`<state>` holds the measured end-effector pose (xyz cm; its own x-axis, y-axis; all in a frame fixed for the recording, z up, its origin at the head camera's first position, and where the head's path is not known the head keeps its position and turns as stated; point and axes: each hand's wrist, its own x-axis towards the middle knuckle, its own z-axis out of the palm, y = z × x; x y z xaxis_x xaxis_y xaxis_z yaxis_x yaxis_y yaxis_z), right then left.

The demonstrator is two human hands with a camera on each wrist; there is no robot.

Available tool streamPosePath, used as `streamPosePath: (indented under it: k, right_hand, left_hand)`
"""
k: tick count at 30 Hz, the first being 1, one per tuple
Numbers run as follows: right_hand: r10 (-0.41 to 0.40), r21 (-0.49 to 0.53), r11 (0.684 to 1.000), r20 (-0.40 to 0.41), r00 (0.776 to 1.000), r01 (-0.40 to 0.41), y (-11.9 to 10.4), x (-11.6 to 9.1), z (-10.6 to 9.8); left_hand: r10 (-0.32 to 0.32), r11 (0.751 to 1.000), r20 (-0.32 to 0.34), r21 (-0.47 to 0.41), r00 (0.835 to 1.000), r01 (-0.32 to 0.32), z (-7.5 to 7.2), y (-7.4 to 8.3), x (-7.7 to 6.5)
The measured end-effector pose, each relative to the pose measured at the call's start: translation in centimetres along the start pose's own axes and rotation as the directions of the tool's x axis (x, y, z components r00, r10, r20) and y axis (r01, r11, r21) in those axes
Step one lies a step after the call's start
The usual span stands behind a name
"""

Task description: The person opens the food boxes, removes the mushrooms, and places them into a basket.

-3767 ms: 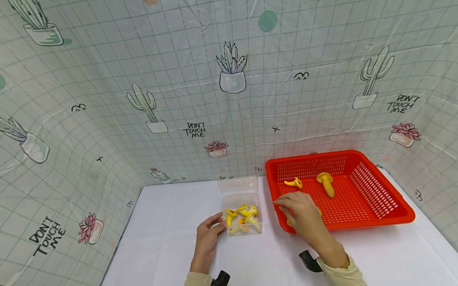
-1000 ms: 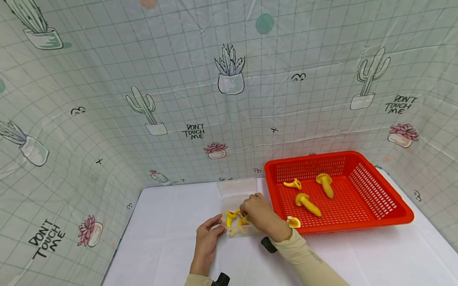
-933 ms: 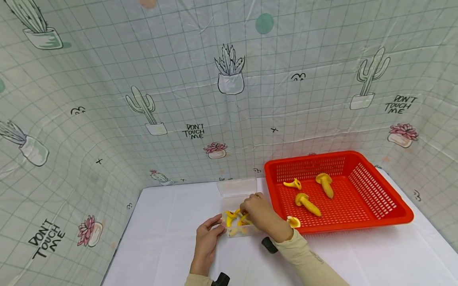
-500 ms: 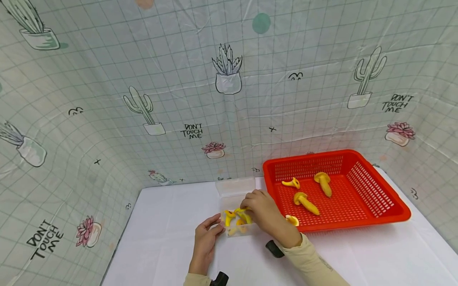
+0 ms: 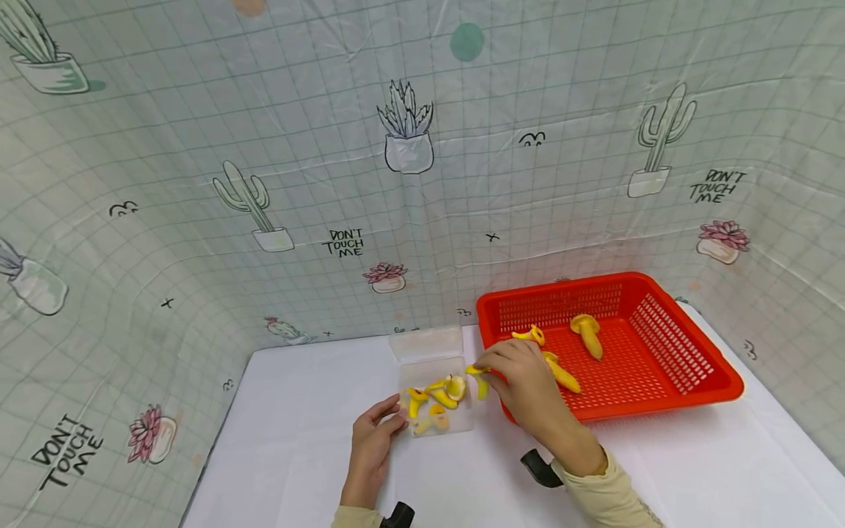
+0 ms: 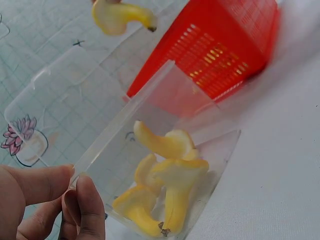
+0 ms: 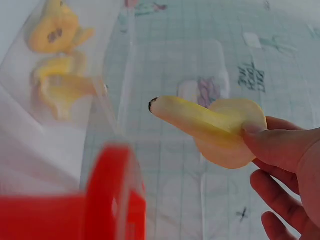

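Note:
My left hand [image 5: 371, 447] pinches the left rim of a small clear plastic box [image 6: 112, 127] between thumb and finger. Inside the box lie several yellow mushrooms [image 6: 181, 187]. Its lid [image 5: 428, 342] is flipped back toward the wall cloth. My right hand [image 5: 531, 392] holds another yellow mushroom [image 7: 192, 120] by the cap, thumb on one face, with the dark-tipped stem pointing away from the palm. In the head view this mushroom hangs just right of the box, close to the red basket's left side.
A red plastic basket [image 5: 716, 387] stands to the right on the white tablecloth [image 5: 297, 425]. Yellow mushrooms lie in it, among them a thick-stemmed mushroom [image 5: 587, 339] and a small mushroom [image 5: 530, 335]. A grid-patterned cloth [image 5: 317, 132] rises behind and at the sides.
My right hand has lifted a mushroom out of the clear box and carried it right, toward the basket. The left hand stays at the box rim. The head view has shifted slightly.

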<state>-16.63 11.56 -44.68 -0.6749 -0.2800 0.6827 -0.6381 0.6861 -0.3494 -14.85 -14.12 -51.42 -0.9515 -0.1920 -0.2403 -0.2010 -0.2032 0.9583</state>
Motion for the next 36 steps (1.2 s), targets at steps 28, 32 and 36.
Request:
streamPosePath:
  k: [28,32,36]
  right_hand:
    - [0.195,-0.121,0.970,-0.123,0.973,-0.210,6.8,-5.3,-7.8]
    - [0.201,-0.139,0.966,-0.128,0.971,-0.218,7.5,-5.7,-8.2]
    - [0.208,-0.153,0.962,-0.127,0.970,-0.226,8.2,-6.0,-8.6]
  left_hand:
    - [-0.023,1.000,0.001,0.007,1.000,0.023,0.1,0.1,-0.1]
    - [-0.022,1.000,0.004,0.011,1.000,0.022,0.0,0.0,-0.1]
    - [-0.023,1.000,0.001,0.012,1.000,0.023,0.0,0.1,-0.1]
